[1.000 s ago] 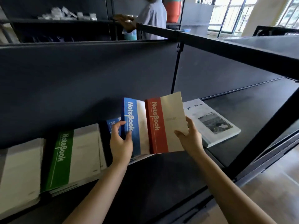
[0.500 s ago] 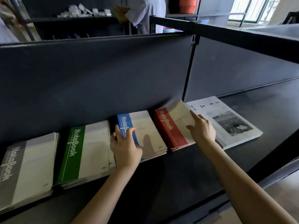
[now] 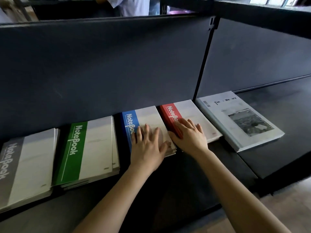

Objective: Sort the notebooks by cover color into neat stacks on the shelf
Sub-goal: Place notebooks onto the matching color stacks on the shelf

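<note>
Several stacks of notebooks lie in a row on the dark shelf. From left to right they are a grey-striped stack, a green-striped stack, a blue-striped stack and a red-striped stack. My left hand lies flat with straight fingers on the blue stack's top cover. My right hand rests flat on the red stack, fingers spread. Neither hand grips anything.
A larger pale book with a photo cover lies to the right of the red stack. A dark back panel rises behind the row, and an upper shelf edge overhangs at top right. A person stands beyond the shelf.
The raised blue and red notebooks came down onto their stacks. Both hands went from gripping the notebooks to lying flat on the covers.
</note>
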Demonstrator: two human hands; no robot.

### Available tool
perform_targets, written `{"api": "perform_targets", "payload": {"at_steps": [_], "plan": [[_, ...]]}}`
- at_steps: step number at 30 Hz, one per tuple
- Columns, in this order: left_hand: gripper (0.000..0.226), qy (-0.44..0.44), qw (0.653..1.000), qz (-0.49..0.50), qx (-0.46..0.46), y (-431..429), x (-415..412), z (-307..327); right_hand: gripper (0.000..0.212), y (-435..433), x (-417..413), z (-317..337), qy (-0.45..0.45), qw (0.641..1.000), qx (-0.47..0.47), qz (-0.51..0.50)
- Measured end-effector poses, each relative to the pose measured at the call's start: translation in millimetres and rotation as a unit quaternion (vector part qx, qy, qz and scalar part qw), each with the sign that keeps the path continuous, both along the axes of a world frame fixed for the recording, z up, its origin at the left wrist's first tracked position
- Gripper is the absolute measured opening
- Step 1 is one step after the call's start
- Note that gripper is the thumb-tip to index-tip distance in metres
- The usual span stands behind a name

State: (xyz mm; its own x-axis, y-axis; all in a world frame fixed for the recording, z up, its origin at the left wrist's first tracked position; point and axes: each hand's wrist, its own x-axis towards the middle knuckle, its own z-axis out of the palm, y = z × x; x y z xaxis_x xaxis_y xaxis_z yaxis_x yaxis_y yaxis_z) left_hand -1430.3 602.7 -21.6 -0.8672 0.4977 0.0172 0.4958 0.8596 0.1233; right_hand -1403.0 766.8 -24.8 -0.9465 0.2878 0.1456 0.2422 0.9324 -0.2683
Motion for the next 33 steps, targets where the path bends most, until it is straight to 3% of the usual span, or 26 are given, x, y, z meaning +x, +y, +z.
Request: {"api": "perform_targets", "payload": {"at_steps": [12,18,33], "plan": [[0.070,-0.011,1.000,0.008,-0.011,3.6,-3.4,-3.7,0.062,14.5,-3.8,4.5,-0.052,0.998,0.002,0.020],[0.092,-0.018,0.999,0.006,-0.040,2.5,-3.6,-5.3,0.074,10.3,-0.5,-6.3,-0.035,0.998,0.041,0.015],[0.102,-0.036,0.999,0.006,-0.036,1.8,-2.4,-1.8,0.070,14.2,-1.6,-4.8,-0.065,0.996,0.047,0.025]]}}
